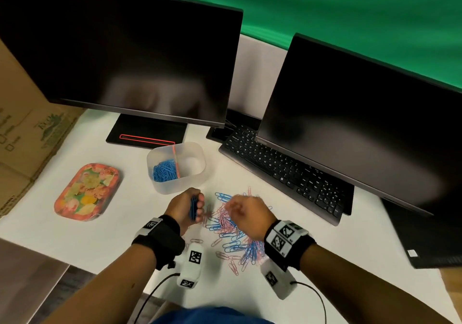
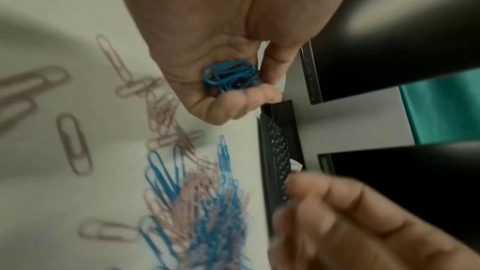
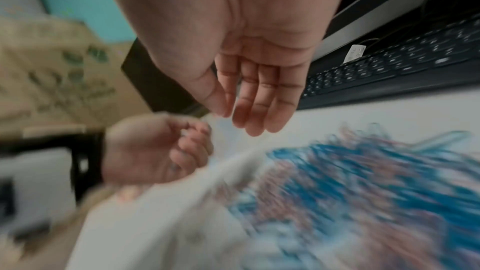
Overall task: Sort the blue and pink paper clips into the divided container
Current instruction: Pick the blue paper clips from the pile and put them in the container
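**Blue clips gathered, drop pending**

While the left hand (image 1: 186, 207) clenches a bundle of blue clips (image 2: 230, 77), the right hand (image 1: 246, 215) hovers with relaxed, empty fingers (image 3: 259, 98) over the mixed pile (image 1: 232, 231) on the bench (image 1: 100, 243). Next, likely: carry the bundle to the container (image 1: 176, 167), blue side.

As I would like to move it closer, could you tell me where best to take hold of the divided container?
In my judgement, grip the divided container by its two long outer walls, coming from above with one of the hands. It stands upright and open-topped; the rounded rim is bare, and the orange divider and blue clips inside leave no room to pinch within.
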